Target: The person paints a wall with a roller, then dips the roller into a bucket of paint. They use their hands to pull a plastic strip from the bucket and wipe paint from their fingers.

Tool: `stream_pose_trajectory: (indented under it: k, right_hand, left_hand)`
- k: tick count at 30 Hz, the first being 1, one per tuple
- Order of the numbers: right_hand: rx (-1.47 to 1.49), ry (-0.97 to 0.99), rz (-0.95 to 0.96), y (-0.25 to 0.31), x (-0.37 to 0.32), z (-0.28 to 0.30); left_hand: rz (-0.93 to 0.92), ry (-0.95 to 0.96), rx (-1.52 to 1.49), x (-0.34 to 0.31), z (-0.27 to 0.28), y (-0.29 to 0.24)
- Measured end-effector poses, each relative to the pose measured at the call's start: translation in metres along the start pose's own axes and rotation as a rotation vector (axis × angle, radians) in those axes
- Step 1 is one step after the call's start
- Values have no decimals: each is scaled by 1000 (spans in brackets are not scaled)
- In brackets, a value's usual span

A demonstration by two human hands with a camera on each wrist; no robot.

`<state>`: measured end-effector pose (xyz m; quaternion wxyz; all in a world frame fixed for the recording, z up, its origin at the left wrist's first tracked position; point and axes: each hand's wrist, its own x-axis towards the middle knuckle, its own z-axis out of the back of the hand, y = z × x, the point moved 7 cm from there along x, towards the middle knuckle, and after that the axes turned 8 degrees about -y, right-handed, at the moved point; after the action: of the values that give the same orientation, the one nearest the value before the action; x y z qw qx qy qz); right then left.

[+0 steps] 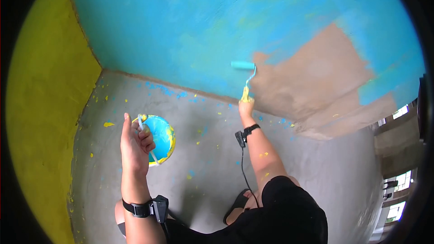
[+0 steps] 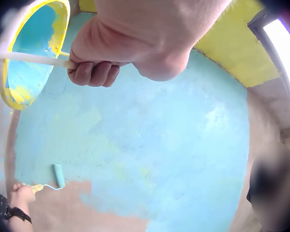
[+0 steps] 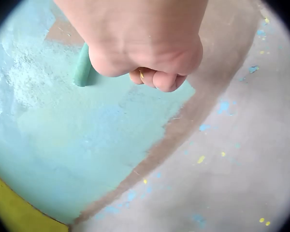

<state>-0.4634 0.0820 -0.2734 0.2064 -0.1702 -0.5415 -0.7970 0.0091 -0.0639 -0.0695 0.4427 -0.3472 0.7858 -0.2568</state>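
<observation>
My left hand (image 1: 137,143) grips the white bail handle (image 2: 36,59) of a paint bucket (image 1: 172,141), whose rim is smeared yellow. Light blue paint coats the inside of the bucket, which hangs beside the curled fingers. Out ahead, my right hand (image 1: 246,108) holds a paint roller (image 1: 243,65) by its yellow-stained grip (image 1: 245,94). Its blue-green sleeve lies against the low part of the blue wall (image 1: 181,27), at the left edge of a bare brown patch (image 1: 312,68). In the right wrist view the hand hides the roller's grip and frame.
A yellow wall (image 1: 45,77) meets the blue one in a corner at the left. Blue and yellow spots dot the grey floor (image 1: 203,153). A black cable (image 1: 244,167) runs down from the right wrist's strap. Windows (image 1: 397,211) show at far right.
</observation>
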Motion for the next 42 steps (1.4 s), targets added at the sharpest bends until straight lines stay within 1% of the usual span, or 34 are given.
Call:
stream_pose_trajectory:
  k: [1,3,5,7,10,11,12,14,16,18,19,20,21,23,24,26,27,29,30,31,32,33,34,36,38,40,42]
  right_hand:
    - [45,-24,143,15,24,-7]
    - [40,-78,94,64,69,-5]
    - [169,9,26,157,108,16]
    - [204,83,53,189,154,11]
    - [205,101,58,234,175,25]
    - [196,85,17,239,172,32]
    - [195,84,13,234,170,33]
    - [88,4,176,205,151,35]
    - [-84,-73,258,137,116,28]
    - [-5,-50,-45,74,60,30]
    - [-81,-73,74,33,37,25]
    - [-39,-41,-38,-15,15,18]
    - [6,-4,-148,-45,-3,12]
    - [63,47,-694,-63,-33,18]
    - [69,48,-704,-62,-30,12]
    - [111,21,-488,-54,-3,9]
    - [147,-19,-454,-50,19,3]
    - [209,-150,-206,-13,74,-3]
    - [180,-131,-96,-7,110,-10]
    - [414,-90,-309,74,120,19]
    - [546,-160,-295,112,140,29]
    - [568,-16,-323,149,152,47]
    - [592,127,-345,171,165,57]
    - [608,143,-337,179,182,61]
    - [624,152,-329,167,173,61]
    - [282,-2,-120,129,154,54]
    - [158,-88,-111,69,111,39]
  left_hand:
    - [4,-28,-5,-2,0,-1]
    - [-8,-17,-20,-3,-1,0]
    - [-28,-11,-39,-4,0,0]
    - [-63,-36,-30,-5,2,-2]
    - [-85,7,-51,-10,2,-4]
    - [-84,11,-50,-14,2,-4]
    - [-95,24,-47,-18,-1,-7]
    - [-96,36,-35,-20,0,-7]
    - [-88,42,-20,-18,4,-7]
    - [-84,23,-11,-23,0,-13]
    - [-84,13,-15,-24,-2,-15]
    - [-101,15,-13,-23,-3,-19]
    - [-78,13,-27,-22,-3,-19]
    - [-31,-11,-44,-24,-3,-19]
    - [-34,-14,-33,-24,-6,-22]
    - [-31,-37,-31,-25,-9,-20]
    - [-42,-24,-29,-23,-9,-19]
    - [-62,-30,-15,-22,-12,-18]
    - [-88,-44,-9,-24,-11,-17]
    - [-115,-48,16,-26,-11,-17]
    - [-104,-55,17,-27,-10,-13]
    - [-144,-58,49,-29,-8,-14]
    - [-188,-58,79,-29,-8,-16]
    - [-187,-56,97,-32,-9,-14]
    - [-218,-25,102,-33,-4,-13]
    - [-208,-18,107,-32,-1,-14]
    - [-168,-47,98,-30,-2,-14]
